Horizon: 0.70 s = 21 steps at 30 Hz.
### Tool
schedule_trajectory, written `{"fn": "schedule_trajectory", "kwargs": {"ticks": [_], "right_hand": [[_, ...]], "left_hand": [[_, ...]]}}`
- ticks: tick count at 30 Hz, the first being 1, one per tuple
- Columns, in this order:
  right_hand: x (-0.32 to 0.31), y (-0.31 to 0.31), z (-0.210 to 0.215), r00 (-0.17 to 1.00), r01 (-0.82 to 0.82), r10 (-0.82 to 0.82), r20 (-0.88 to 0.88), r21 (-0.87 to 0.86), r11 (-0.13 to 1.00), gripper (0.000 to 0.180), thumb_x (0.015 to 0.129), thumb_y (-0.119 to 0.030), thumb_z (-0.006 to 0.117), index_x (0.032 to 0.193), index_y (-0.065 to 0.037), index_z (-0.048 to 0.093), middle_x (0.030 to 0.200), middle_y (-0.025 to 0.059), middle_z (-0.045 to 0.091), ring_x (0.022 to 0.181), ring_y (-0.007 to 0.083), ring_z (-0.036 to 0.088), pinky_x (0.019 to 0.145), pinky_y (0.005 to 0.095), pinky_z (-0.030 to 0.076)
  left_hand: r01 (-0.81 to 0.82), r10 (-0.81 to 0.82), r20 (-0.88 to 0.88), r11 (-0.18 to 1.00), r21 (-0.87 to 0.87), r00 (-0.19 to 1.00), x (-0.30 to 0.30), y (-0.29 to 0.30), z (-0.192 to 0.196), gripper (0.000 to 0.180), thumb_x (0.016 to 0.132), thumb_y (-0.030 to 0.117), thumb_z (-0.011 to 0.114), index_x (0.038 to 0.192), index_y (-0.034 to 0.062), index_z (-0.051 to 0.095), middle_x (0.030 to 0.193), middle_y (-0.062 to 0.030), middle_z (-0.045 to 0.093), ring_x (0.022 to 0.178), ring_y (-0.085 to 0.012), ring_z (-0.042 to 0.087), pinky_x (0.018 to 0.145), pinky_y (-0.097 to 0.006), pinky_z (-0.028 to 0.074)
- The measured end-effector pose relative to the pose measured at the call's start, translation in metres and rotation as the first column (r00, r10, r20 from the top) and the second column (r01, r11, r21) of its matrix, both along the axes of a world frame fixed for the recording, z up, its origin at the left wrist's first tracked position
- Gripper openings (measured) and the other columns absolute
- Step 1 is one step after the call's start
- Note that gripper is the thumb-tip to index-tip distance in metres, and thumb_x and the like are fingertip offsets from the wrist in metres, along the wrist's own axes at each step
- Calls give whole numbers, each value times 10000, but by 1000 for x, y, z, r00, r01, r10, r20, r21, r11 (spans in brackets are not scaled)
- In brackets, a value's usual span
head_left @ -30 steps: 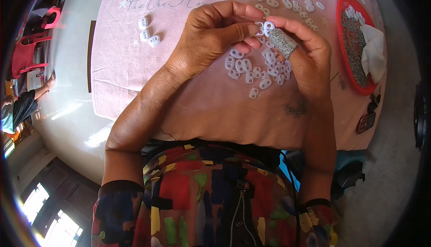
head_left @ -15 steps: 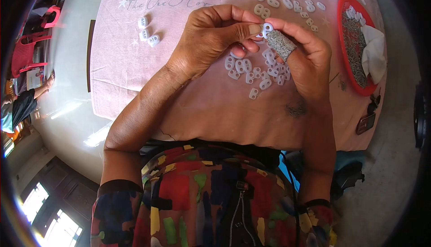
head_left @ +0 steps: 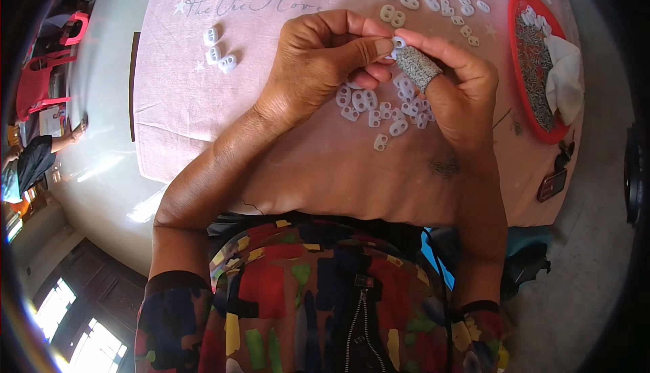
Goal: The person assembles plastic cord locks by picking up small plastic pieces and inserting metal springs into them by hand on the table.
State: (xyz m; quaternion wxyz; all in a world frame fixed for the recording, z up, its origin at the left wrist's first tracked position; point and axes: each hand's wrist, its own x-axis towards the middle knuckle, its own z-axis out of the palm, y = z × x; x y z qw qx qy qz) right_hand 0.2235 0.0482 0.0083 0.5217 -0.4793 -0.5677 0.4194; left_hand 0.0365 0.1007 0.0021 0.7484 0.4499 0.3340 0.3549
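Between my two hands is a small white two-hole plastic piece [head_left: 399, 43], which looks like a cord lock. My left hand [head_left: 326, 54] pinches its left side with thumb and forefinger. My right hand [head_left: 455, 78] presses it from the right with forefinger and thumb; a grey speckled wrap [head_left: 417, 68] covers that thumb. Fingers hide much of the piece. Just below my hands lies a loose heap of similar white pieces [head_left: 399, 127], partly behind my right thumb. Three closed-looking white pieces [head_left: 214, 54] sit apart, left of my left hand.
A red oval tray [head_left: 516, 54] at the right holds many tiny metal parts, some white pieces and a white cloth [head_left: 565, 78]. More white pieces [head_left: 431, 4] lie scattered at the far side. A dark phone-like device [head_left: 552, 185] rests near the pink tablecloth's [head_left: 305, 176] right edge.
Both hands stay together around the white piece, which has tilted slightly and is more covered by the fingers. The whole view has shifted a little.
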Motion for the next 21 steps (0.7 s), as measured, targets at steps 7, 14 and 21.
{"fn": "schedule_trajectory", "kwargs": {"ticks": [7, 14, 21], "right_hand": [[-3, 4, 5, 997, 77, -78, 19, 16, 997, 298, 878, 97, 591, 1152, 34, 690, 1009, 74, 713, 873, 80, 642, 729, 191, 504], [-1, 2, 12, 997, 44, -45, -58, -20, 999, 266, 900, 80, 595, 1152, 52, 675, 1059, 109, 709, 958, 131, 667, 840, 233, 525], [-7, -1, 10, 942, 23, -83, 324, 185, 983, 473, 758, 90, 560, 1215, 11, 654, 935, 76, 689, 847, 127, 654, 725, 275, 529]], "left_hand": [[-38, 41, 47, 997, -73, 998, 8, 3, 3, 162, 951, 121, 654, 1065, 8, 675, 884, -69, 712, 769, -123, 697, 623, -224, 543], [69, -58, 70, 983, -170, 996, -2, 14, 8, 213, 956, 197, 658, 1077, 23, 682, 862, -73, 720, 724, -126, 697, 563, -192, 514], [45, -46, -6, 996, -77, 999, 0, 6, 7, 150, 916, 193, 712, 962, 50, 718, 807, -15, 699, 612, -53, 609, 512, -164, 440]]}}
